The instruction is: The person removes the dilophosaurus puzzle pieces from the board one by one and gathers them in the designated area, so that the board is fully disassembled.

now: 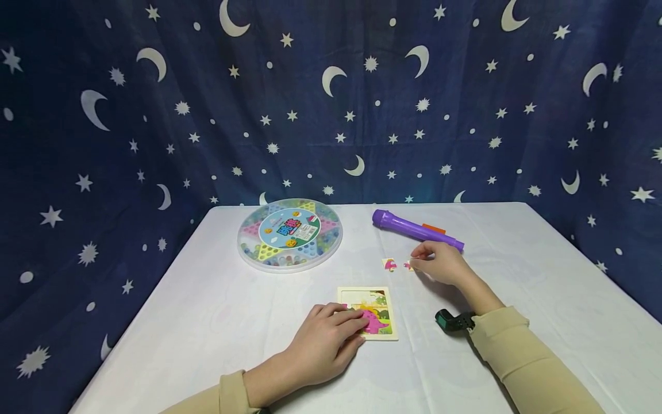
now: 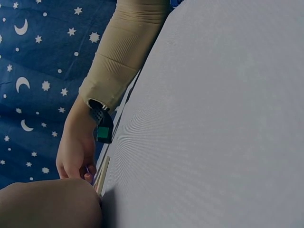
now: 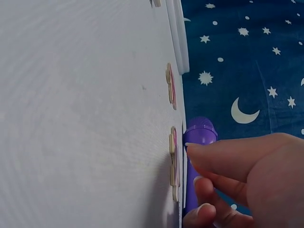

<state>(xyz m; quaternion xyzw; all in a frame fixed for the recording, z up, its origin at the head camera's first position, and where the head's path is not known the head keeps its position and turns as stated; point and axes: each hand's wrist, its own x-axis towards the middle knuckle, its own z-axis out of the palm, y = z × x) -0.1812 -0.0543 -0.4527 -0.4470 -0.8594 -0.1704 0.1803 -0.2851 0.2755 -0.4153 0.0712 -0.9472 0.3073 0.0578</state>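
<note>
My left hand (image 1: 327, 339) rests on the wooden puzzle board (image 1: 394, 322), its fingers stretched over the pink dinosaur picture (image 1: 376, 325). The board's upper left part shows bare wood. Beyond it, my right hand (image 1: 442, 263) reaches down beside a puzzle piece (image 1: 407, 265), partly behind its fingers. In the right wrist view the thumb (image 3: 218, 156) and fingers are bent with a gap between them, and nothing is seen pinched there. Flat pieces (image 3: 174, 164) lie on the cloth beside them. Another pink puzzle piece (image 1: 389, 264) lies to the left.
A purple toy microphone (image 1: 414, 229) lies behind the right hand, with an orange object (image 1: 433, 228) next to it. A round Chinese checkers box (image 1: 331, 244) with marbles sits at the back left. White cloth (image 1: 207, 322) covers the table; a starry curtain (image 1: 310, 103) hangs behind.
</note>
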